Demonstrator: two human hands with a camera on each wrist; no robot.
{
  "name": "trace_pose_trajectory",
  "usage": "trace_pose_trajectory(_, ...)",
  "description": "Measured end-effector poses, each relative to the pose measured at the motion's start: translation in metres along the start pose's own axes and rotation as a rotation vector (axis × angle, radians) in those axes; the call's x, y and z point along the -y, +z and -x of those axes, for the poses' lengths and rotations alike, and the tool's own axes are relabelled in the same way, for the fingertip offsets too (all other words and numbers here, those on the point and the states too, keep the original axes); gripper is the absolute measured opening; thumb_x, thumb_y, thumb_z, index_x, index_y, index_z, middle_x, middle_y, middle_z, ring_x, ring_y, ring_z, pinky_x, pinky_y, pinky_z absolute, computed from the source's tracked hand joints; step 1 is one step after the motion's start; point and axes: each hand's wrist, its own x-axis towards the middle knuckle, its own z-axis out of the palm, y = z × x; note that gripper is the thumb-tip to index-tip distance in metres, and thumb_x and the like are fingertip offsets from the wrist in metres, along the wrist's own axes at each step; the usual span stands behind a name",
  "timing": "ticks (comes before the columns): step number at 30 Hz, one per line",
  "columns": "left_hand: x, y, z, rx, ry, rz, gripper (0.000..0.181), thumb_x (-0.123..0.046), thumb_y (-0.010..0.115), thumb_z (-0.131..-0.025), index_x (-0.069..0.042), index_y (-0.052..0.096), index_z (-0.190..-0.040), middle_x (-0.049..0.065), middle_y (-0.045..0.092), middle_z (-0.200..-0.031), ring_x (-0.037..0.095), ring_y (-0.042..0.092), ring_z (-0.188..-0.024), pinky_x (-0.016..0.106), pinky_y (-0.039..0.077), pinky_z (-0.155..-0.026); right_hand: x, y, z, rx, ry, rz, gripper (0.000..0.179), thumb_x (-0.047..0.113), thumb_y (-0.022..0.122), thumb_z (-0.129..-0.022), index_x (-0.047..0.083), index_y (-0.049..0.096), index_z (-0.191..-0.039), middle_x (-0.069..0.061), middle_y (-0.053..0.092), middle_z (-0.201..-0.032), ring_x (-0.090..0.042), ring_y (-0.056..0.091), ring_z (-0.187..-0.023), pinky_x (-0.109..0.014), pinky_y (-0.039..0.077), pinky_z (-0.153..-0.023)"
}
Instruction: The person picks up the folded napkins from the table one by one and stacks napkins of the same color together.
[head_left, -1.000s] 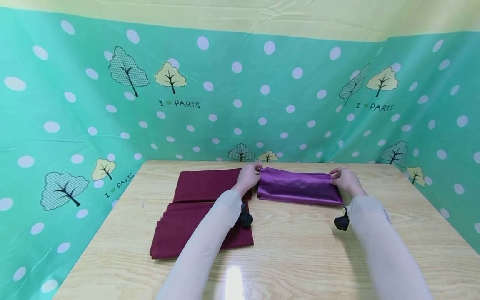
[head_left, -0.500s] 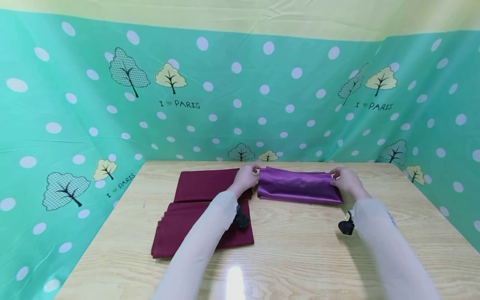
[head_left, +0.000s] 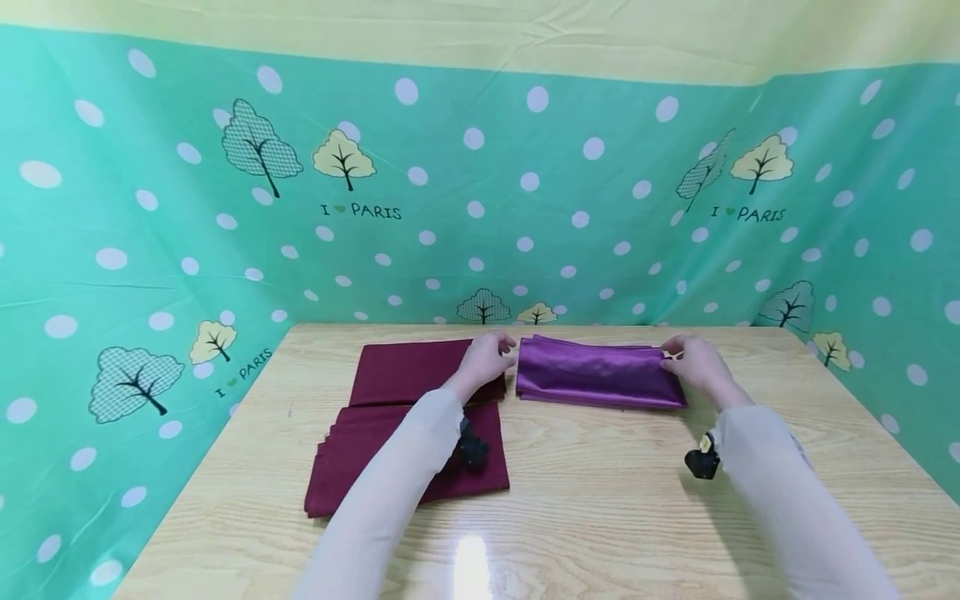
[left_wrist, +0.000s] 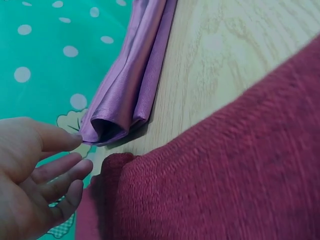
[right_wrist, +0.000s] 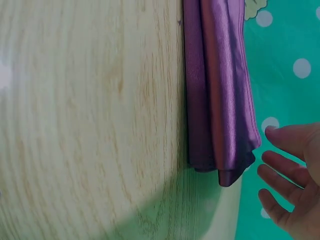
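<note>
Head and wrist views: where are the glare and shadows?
Head: white glare on the table at bottom centre, sheen on the purple cloth, shadow beside the right sleeve; right wrist: greenish shadow low on the table, bright patch at the left edge; left wrist: dark inside the cloth's fold.

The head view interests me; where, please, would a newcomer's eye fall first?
Probably on the teal polka-dot backdrop printed with trees, behind the wooden table. Next might come the shiny folded purple cloth, between the left hand and right hand. Two folded maroon cloths lie left of it.
</note>
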Motion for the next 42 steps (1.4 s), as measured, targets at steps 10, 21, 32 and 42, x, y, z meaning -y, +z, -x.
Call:
trace_pose_trajectory(10, -0.002, -0.013, 0.014, 0.035, 0.027, -0.015, 0.029, -0.013, 0.060, -0.086, -0.006, 0.060, -0.115, 0.009, 0.063, -0.109, 0.021, 0.058, -0.099, 0.035, 0.047, -0.084, 0.011, 0.007, 0.004, -0.018, -0.069, 0.005, 0.036, 0.016, 0.055, -0.089, -0.009, 0.054, -0.115, -0.028, 0.059, -0.106, -0.042, 0.055, -0.097, -0.052, 0.042, -0.085)
trace_pose_trajectory(21, 0.000, -0.018, 0.026, 0.059, 0.065, -0.055, 0.025, -0.012, 0.061, -0.085, -0.007, 0.062, -0.110, 0.006, 0.064, -0.100, 0.019, 0.060, -0.092, 0.034, 0.048, -0.080, 0.030, 0.019, 0.006, -0.015, -0.144, 0.018, 0.031, 0.016, 0.056, -0.088, -0.006, 0.058, -0.111, -0.024, 0.063, -0.101, -0.038, 0.059, -0.093, -0.050, 0.044, -0.082)
trace_pose_trajectory(32, 0.010, -0.027, 0.045, 0.074, 0.093, -0.082, 0.021, -0.013, 0.063, -0.084, -0.009, 0.064, -0.105, 0.003, 0.064, -0.099, 0.017, 0.059, -0.092, 0.033, 0.047, -0.080, 0.054, 0.030, 0.007, -0.008, -0.189, 0.018, 0.029, 0.017, 0.059, -0.087, -0.003, 0.060, -0.108, -0.016, 0.066, -0.095, -0.030, 0.061, -0.086, -0.046, 0.047, -0.078)
trace_pose_trajectory(42, 0.022, -0.039, 0.066, 0.064, 0.114, -0.094, 0.019, -0.014, 0.064, -0.084, -0.009, 0.065, -0.102, 0.001, 0.064, -0.093, 0.015, 0.059, -0.088, 0.032, 0.047, -0.078, 0.073, 0.041, 0.008, 0.021, -0.206, 0.039, 0.027, 0.017, 0.061, -0.086, 0.000, 0.061, -0.107, -0.013, 0.066, -0.098, -0.027, 0.062, -0.090, -0.044, 0.047, -0.080)
